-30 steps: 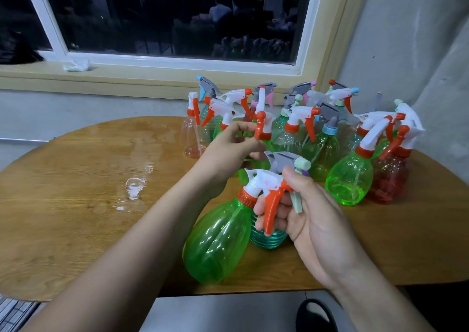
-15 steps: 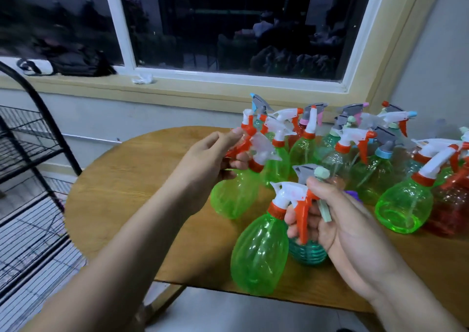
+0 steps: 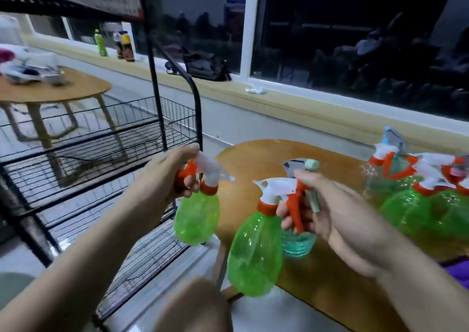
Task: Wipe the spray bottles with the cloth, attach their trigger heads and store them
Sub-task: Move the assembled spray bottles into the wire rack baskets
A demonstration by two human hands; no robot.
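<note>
Stage: storing. Left hand [image 3: 162, 182] grips a green translucent plastic spray bottle [image 3: 196, 217] by its orange-and-white trigger head [image 3: 208, 170], frame centre, beside the black wire rack [image 3: 101, 154]. Right hand [image 3: 337, 217] clasps a second green bottle [image 3: 253, 253] and a teal ribbed bottle [image 3: 298, 246] above the wooden table [image 3: 253, 159]. Next, likely: stand them upright in that rack.

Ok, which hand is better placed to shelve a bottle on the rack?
Likely left. The left hand holds one green bottle by its trigger head, past the table edge beside the rack; the right hand grips two bottles, farther away.
</note>
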